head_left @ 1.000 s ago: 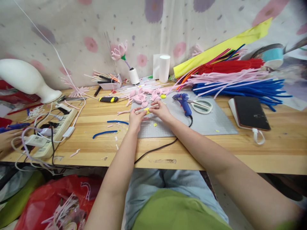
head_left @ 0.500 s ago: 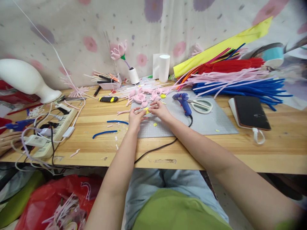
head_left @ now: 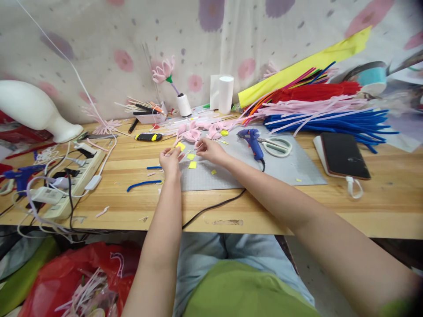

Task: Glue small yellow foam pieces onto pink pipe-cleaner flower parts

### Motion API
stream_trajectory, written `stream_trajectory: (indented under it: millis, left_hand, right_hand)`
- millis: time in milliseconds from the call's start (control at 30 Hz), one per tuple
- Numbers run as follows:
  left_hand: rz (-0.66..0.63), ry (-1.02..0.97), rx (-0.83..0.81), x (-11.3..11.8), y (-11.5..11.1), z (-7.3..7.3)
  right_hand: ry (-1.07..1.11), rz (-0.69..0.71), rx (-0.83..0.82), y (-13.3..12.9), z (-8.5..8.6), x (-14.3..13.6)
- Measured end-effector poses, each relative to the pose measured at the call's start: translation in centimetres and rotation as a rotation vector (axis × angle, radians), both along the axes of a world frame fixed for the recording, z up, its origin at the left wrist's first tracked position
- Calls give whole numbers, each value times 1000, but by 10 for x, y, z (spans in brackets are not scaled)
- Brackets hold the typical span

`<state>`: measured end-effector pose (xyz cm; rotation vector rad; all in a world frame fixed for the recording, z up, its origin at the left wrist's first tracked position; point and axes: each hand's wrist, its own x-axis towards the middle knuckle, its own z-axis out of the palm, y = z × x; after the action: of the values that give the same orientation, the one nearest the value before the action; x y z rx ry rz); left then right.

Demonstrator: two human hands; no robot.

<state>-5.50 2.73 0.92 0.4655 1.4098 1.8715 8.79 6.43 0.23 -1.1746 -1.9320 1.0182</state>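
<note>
My left hand [head_left: 170, 160] is closed at the left edge of the grey cutting mat [head_left: 280, 169], pinching a small yellow piece [head_left: 180, 146] at its fingertips. To its right, my right hand [head_left: 210, 151] hovers over the mat with thumb and fingers pressed together. Whatever those fingers hold is too small to make out. Between the hands lie flat yellow squares [head_left: 192, 164]. Pink fuzzy petals [head_left: 192, 135] are heaped just beyond. A blue glue gun [head_left: 253, 143] and white-handled scissors [head_left: 279, 147] rest on the mat to the right.
Bundles of blue pipe cleaners [head_left: 330, 125] and pink ones are piled at the back right. A phone [head_left: 345, 154] lies near the right end. On the left are a power strip [head_left: 77, 182] with tangled cords, another glue gun [head_left: 21, 178] and a utility knife [head_left: 148, 137].
My hands have drawn apart; the left moved left with the yellow piece, uncovering yellow squares. At the far left, another person's hand has left view and the glue gun there has shifted.
</note>
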Motion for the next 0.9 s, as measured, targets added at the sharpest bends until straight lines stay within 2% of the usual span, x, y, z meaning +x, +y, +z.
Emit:
stream_trajectory:
  millis: [133, 233, 367, 433, 533, 667, 767, 900]
  left_hand:
    - [58, -24, 11, -1, -1, 3]
    - [77, -38, 2, -1, -1, 4]
    - [73, -39, -6, -2, -2, 4]
    - [73, -37, -1, -3, -2, 4]
    - [70, -38, 9, -3, -1, 2]
    - [7, -30, -2, 5, 0, -1]
    - [-107, -67, -22, 18, -2, -3]
    - [-255, -131, -24, 36, -7, -4]
  right_hand:
    - [-355, 104, 264, -3, 9, -15]
    - [-526, 132, 410, -5, 10, -24]
    - [-635, 109, 465, -5, 5, -31]
    - [-610, 75, 442, -4, 3, -30]
    - [-390, -12, 295, -1, 3, -23]
    - [95, -137, -117, 2, 6, -2]
    - [394, -140, -378, 0, 9, 18]
    - [547, -112, -494, -5, 11, 36]
